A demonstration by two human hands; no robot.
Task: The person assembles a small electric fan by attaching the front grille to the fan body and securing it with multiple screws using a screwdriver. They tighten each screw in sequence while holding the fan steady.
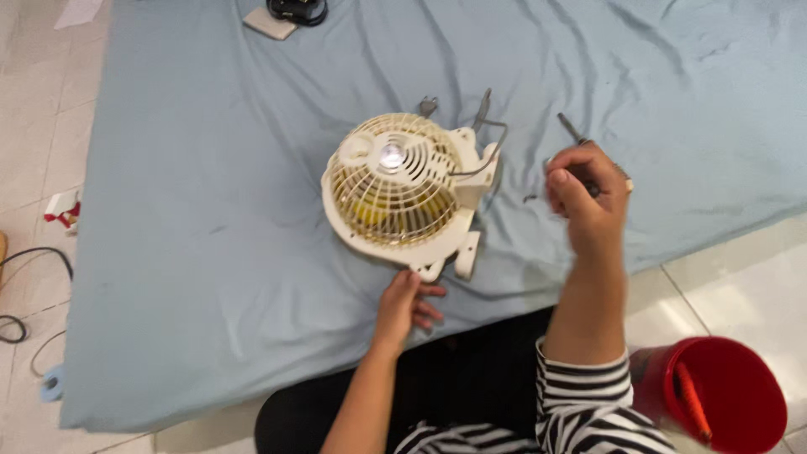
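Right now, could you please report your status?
Left hand at fan base. Right hand shut on screwdriver. Red bucket beside right arm.

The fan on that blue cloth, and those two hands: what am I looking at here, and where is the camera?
There is no machine here: a person works with bare hands. The single picture comes from a camera worn on the person's head, looking down, so the arms reach in from the bottom edge.

A blue sheet is spread over a tiled floor. On it lies a small cream fan, grille facing up, with a grey cord at its far side.

The left hand rests at the fan's near edge, touching its base. The right hand is raised beside the fan, closed on a thin dark tool; what kind is unclear.

A red bucket stands at lower right, and a dark object sits at the sheet's far edge.
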